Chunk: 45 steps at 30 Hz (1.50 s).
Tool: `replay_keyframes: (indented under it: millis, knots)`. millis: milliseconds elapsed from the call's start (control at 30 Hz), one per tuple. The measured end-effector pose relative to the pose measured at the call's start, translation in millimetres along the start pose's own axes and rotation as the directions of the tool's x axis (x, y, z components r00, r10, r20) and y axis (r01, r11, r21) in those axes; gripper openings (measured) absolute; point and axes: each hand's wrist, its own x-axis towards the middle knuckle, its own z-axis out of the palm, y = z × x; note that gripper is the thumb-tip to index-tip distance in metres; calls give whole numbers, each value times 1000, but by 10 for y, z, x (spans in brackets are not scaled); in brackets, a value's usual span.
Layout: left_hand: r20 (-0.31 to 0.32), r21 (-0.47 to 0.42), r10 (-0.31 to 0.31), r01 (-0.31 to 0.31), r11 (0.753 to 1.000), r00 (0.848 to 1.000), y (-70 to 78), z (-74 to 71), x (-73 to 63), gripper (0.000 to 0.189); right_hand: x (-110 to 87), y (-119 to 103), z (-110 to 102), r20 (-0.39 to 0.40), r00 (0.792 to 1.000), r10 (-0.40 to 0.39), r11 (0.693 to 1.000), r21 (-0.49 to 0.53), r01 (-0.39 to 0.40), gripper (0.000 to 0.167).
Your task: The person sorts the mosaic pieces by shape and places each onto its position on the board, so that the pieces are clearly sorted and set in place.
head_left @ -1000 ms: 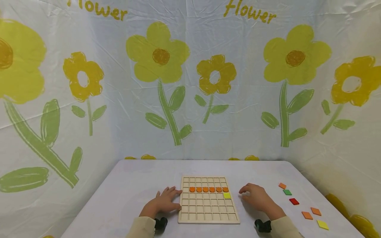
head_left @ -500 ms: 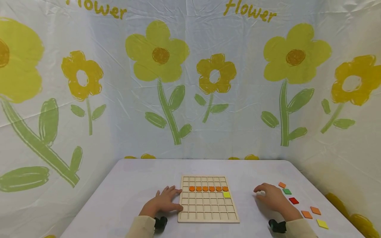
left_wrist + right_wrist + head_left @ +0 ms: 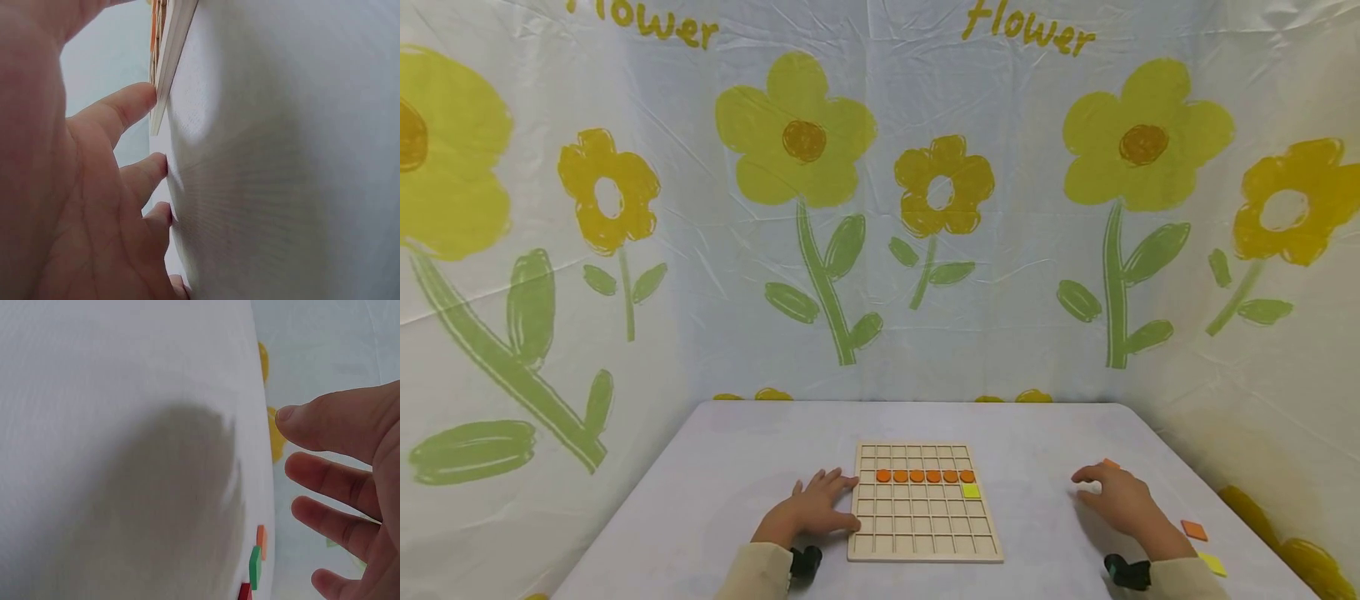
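Note:
A wooden grid board (image 3: 925, 546) lies on the white table, with a row of orange round pieces (image 3: 917, 477) and one yellow square tile (image 3: 972, 492) in its cells. My left hand (image 3: 812, 510) touches the board's left edge with spread fingers; in the left wrist view a fingertip (image 3: 147, 95) meets the board's side. My right hand (image 3: 1122, 498) hovers over the table right of the board, fingers relaxed and holding nothing. Behind it in the right wrist view stand an orange tile (image 3: 261, 542), a green tile (image 3: 255, 567) and a dark red tile (image 3: 245, 591).
Farther right on the table (image 3: 737, 442) lie another orange tile (image 3: 1194, 530) and a yellow tile (image 3: 1213, 564), the latter partly behind the right sleeve. A flower-printed cloth (image 3: 1030, 317) hangs around the table's back and sides.
My right hand has moved right, away from the board and over toward the loose tiles, hiding several of them in the head view. My left hand stays at the board's edge.

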Motion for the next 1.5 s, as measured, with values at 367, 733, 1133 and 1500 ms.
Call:
replay_keyframes:
  millis: [367, 733, 1133, 1500]
  knots:
    - [6, 11, 4, -4, 1000, 1000, -41, 21, 29, 76, -74, 319, -65, -63, 997, 49, 998, -38, -51, 30]
    - [8, 9, 6, -6, 1000, 1000, -43, 24, 36, 77, -89, 478, -117, 55, 974, 218, 976, -18, -218, 45]
    - [12, -7, 6, -6, 1000, 1000, -44, 17, 20, 76, -47, 593, -83, 71, 949, 307, 951, 0, -308, 47]
    - [12, -1, 21, -21, 1000, 1000, -35, 16, 11, 76, 50, 565, -60, 41, 933, 357, 934, 13, -358, 50]
